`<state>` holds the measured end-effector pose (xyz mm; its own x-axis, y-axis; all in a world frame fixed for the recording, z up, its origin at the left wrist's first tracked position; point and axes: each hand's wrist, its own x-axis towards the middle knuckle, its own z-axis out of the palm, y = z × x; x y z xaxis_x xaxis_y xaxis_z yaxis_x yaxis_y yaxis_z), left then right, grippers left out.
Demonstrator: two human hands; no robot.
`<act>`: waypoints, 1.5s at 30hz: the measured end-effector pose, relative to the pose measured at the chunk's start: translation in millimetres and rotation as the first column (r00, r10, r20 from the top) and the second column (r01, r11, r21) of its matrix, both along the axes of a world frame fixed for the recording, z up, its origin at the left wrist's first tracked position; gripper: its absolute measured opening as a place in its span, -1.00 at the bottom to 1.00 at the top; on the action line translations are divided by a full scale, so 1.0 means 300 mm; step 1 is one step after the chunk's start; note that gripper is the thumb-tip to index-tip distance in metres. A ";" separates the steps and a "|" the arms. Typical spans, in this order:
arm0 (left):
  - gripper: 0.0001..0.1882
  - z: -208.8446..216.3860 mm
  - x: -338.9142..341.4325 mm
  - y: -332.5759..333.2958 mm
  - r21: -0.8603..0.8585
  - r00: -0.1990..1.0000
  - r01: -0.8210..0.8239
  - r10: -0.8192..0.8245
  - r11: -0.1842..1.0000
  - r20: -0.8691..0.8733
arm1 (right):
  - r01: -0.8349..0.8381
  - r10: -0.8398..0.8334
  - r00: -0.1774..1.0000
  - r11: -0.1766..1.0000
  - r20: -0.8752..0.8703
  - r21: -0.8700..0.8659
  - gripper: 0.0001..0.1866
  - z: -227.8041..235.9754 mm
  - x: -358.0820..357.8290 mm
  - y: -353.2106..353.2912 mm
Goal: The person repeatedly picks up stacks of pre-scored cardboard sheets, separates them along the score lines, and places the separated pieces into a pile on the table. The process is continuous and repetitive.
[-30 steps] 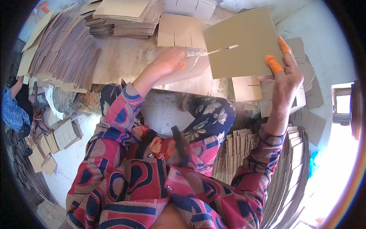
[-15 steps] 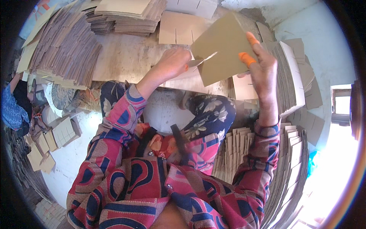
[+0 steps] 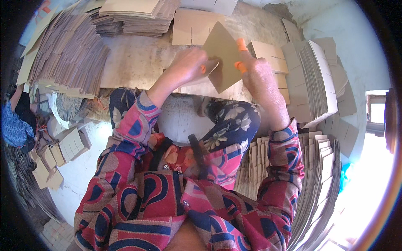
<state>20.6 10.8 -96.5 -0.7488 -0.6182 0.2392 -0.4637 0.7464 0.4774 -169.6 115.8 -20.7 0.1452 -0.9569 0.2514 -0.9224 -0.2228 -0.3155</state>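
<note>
In front of me my right hand (image 3: 257, 73), with orange covers on its fingertips, grips the right edge of a tan cardboard sheet (image 3: 226, 58) held tilted with one corner up. My left hand (image 3: 188, 65) is closed beside the sheet's left edge, an orange cover showing on one fingertip. It pinches a cardboard piece (image 3: 212, 67) whose pale, rough edge meets the sheet; the rest of that piece is hidden by the hand.
A wooden board (image 3: 134, 62) lies ahead. Cardboard stacks stand at the left (image 3: 67, 50), at the back (image 3: 138, 19) and at the right (image 3: 316, 79). Slotted cardboard sheets (image 3: 272, 56) lie right of my hand. More upright cardboard (image 3: 310, 175) stands by my right arm. Another person's sleeve (image 3: 16, 121) shows far left.
My right hand has moved left and slightly down with the cardboard sheet, which now appears turned more edge-on. My left hand has shifted slightly left and stays closed.
</note>
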 end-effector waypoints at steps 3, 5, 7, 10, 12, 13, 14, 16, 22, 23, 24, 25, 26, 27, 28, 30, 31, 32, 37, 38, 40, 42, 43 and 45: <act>-0.77 -0.009 -0.009 -0.011 -0.004 0.997 0.034 -0.034 0.999 0.065 | -0.055 0.065 0.986 0.996 -0.156 0.065 -0.31 -0.166 -0.005 -0.009; -0.75 -0.019 -0.007 -0.017 -0.023 0.996 0.039 -0.037 0.999 0.076 | 0.084 -0.049 0.983 0.977 -0.176 0.197 -0.33 -0.201 0.064 0.017; -0.77 -0.038 0.001 -0.012 -0.020 0.997 0.028 -0.029 0.999 -0.076 | 0.131 -0.091 0.977 0.970 -0.195 0.204 -0.34 -0.167 0.081 0.035; -0.71 0.003 0.019 0.013 0.027 0.990 0.017 -0.013 0.999 -0.137 | 0.226 -0.240 0.962 0.967 -0.128 -0.116 -0.35 -0.218 -0.038 0.003; -0.65 0.057 0.040 0.027 0.113 0.998 -0.041 0.046 0.993 -0.041 | 0.337 -0.367 0.929 0.899 -0.058 -0.279 -0.35 -0.247 -0.155 -0.016; -0.61 0.077 0.047 0.027 0.171 0.995 -0.093 0.087 0.981 0.046 | 0.416 -0.449 0.892 0.864 -0.058 -0.283 -0.34 -0.238 -0.211 -0.026; -0.57 0.083 0.056 0.031 0.223 0.983 -0.150 0.122 0.963 0.135 | 0.468 -0.511 0.851 0.844 -0.126 -0.260 -0.28 -0.259 -0.279 -0.045; -0.49 0.077 0.091 0.048 0.123 0.983 -0.182 0.179 0.976 0.036 | 0.567 -0.611 0.748 0.791 -0.259 -0.229 -0.17 -0.333 -0.392 -0.092; -0.36 0.114 0.164 0.067 0.078 0.980 -0.197 0.195 0.977 0.035 | 0.852 -0.711 0.510 0.497 -0.484 0.166 0.06 -0.524 -0.453 -0.200; -0.36 0.116 0.168 0.067 0.095 0.979 -0.200 0.195 0.975 0.058 | 0.884 -0.708 0.455 0.434 -0.540 0.176 0.02 -0.562 -0.455 -0.215; -0.37 0.108 0.172 0.062 0.091 0.978 -0.203 0.198 0.975 0.066 | 0.879 -0.682 0.433 0.466 -0.590 0.106 -0.09 -0.613 -0.464 -0.222; -0.38 0.099 0.172 0.060 0.085 0.977 -0.205 0.199 0.975 0.073 | 0.867 -0.657 0.403 0.497 -0.637 0.036 -0.18 -0.670 -0.482 -0.222; -0.38 0.093 0.171 0.057 0.080 0.977 -0.205 0.199 0.975 0.079 | 0.848 -0.633 0.368 0.528 -0.681 -0.032 -0.27 -0.722 -0.504 -0.221; -0.40 0.091 0.166 0.053 0.083 0.976 -0.208 0.200 0.975 0.092 | 0.794 -0.570 0.438 0.608 -0.695 0.002 -0.39 -0.772 -0.551 -0.225; -0.41 0.090 0.163 0.052 0.086 0.974 -0.211 0.202 0.974 0.104 | 0.731 -0.499 0.502 0.681 -0.706 0.038 -0.50 -0.786 -0.589 -0.234; -0.43 0.078 0.165 0.050 0.096 0.971 -0.225 0.215 0.970 0.100 | 0.608 -0.440 0.656 0.790 -0.613 0.084 -0.61 -0.794 -0.633 -0.224; -0.43 0.062 0.183 0.054 0.103 0.965 -0.252 0.242 0.962 0.098 | 0.538 -0.431 0.755 0.838 -0.494 0.092 -0.64 -0.723 -0.599 -0.221; -0.44 0.057 0.192 0.057 0.107 0.962 -0.268 0.260 0.957 0.084 | 0.476 -0.416 0.830 0.876 -0.370 0.082 -0.66 -0.659 -0.581 -0.217; -0.43 0.066 0.185 0.057 0.130 0.967 -0.254 0.254 0.958 0.016 | 0.481 -0.446 0.830 0.876 -0.335 0.026 -0.82 -0.584 -0.691 -0.164; -0.42 0.072 0.184 0.058 0.152 0.966 -0.258 0.258 0.954 0.020 | 0.522 -0.485 0.796 0.853 -0.362 0.004 -0.81 -0.589 -0.692 -0.156; -0.42 0.082 0.204 0.062 0.067 0.967 -0.255 0.254 0.965 0.017 | 0.568 -0.555 0.732 0.817 -0.396 -0.096 -0.71 -0.550 -0.626 -0.162; -0.42 0.084 0.231 0.068 0.031 0.966 -0.259 0.259 0.965 0.006 | 0.577 -0.622 0.663 0.779 -0.416 -0.245 -0.56 -0.429 -0.539 -0.175; -0.43 0.081 0.244 0.069 0.037 0.964 -0.264 0.264 0.964 -0.007 | 0.551 -0.640 0.650 0.768 -0.409 -0.327 -0.50 -0.355 -0.500 -0.173; -0.46 0.078 0.252 0.068 0.039 0.966 -0.254 0.256 0.966 -0.045 | 0.475 -0.649 0.674 0.747 -0.353 -0.465 -0.48 -0.156 -0.421 -0.152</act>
